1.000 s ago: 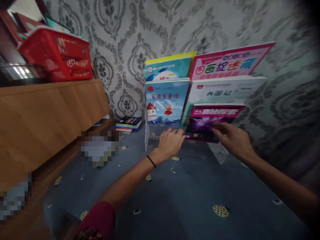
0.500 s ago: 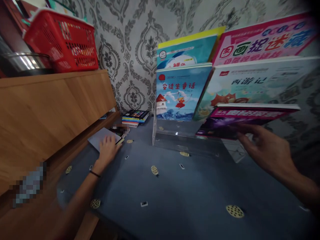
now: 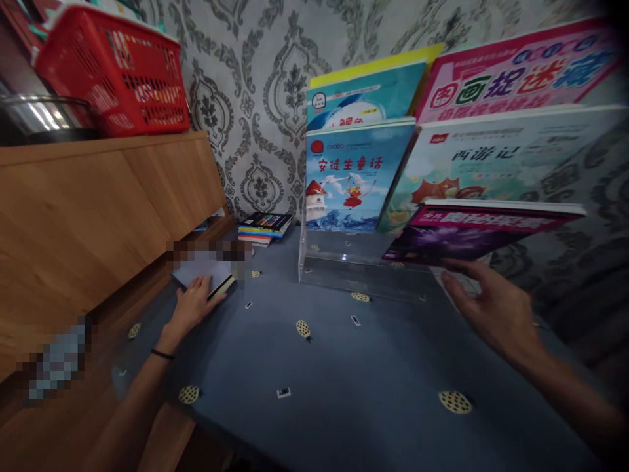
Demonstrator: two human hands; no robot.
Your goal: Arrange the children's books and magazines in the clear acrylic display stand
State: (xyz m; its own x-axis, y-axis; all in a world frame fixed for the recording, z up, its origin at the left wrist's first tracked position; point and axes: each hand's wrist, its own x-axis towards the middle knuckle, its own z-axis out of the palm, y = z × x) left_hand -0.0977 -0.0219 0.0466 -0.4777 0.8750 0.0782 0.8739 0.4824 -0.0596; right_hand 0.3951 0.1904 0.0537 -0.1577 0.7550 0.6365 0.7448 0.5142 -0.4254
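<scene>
My left hand (image 3: 195,303) lies on a grey-covered book (image 3: 201,267) at the left of the table, its fingers flat on the cover and the thumb stretched toward the page edge. Over at the right, my right hand (image 3: 494,305) is just below a dark purple book (image 3: 466,231), thumb and index finger apart with nothing visible between them. That book leans in the front row of a clear acrylic book rack (image 3: 354,272). Behind it stand a Journey to the West book (image 3: 491,154), a blue fairy-tale book (image 3: 356,177) and a pink picture book (image 3: 521,75).
A small stack of books (image 3: 265,226) sits by the patterned wall (image 3: 263,151). On the wooden cabinet (image 3: 113,196) at left are a red plastic basket (image 3: 122,72) and a metal bowl (image 3: 49,118). A blue-grey patterned cloth (image 3: 334,367) covers the table.
My right hand has drawn down and away from the purple book, which stays in the rack. My left hand has shifted a little left and down on the grey book.
</scene>
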